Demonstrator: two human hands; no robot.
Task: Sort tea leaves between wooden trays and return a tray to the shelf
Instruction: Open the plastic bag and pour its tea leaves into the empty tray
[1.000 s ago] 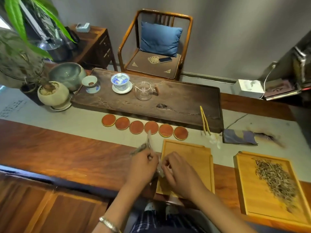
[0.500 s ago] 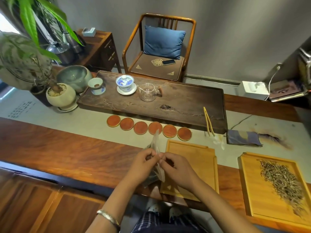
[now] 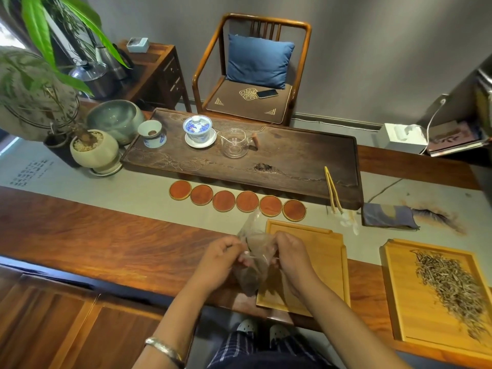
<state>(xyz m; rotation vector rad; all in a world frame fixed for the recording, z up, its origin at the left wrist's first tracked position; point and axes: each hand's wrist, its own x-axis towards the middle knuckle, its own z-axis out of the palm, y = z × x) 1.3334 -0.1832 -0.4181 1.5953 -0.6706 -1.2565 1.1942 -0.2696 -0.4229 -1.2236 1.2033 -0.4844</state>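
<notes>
A clear plastic bag [image 3: 253,258] with some dark tea in its lower part hangs between my hands at the table's near edge. My left hand [image 3: 218,258] pinches the bag's left side and my right hand [image 3: 291,255] pinches its right side. Behind my right hand lies a light wooden tray [image 3: 322,251] with nothing visible on its bare part. A second light wooden tray [image 3: 399,302] sits to the right and carries a long heap of pale tea leaves [image 3: 450,283].
A dark tea board [image 3: 292,158] holds a lidded blue-and-white cup [image 3: 198,129], a glass pitcher [image 3: 235,142] and bamboo tongs [image 3: 332,189]. Several round red coasters [image 3: 237,199] line its front. A folded blue cloth [image 3: 388,215] lies right; potted plants [image 3: 94,149] stand left.
Both hands have shifted slightly and now hold the bag spread wider between them. The camera has tilted a little, so the whole scene sits lower and more to the right.
</notes>
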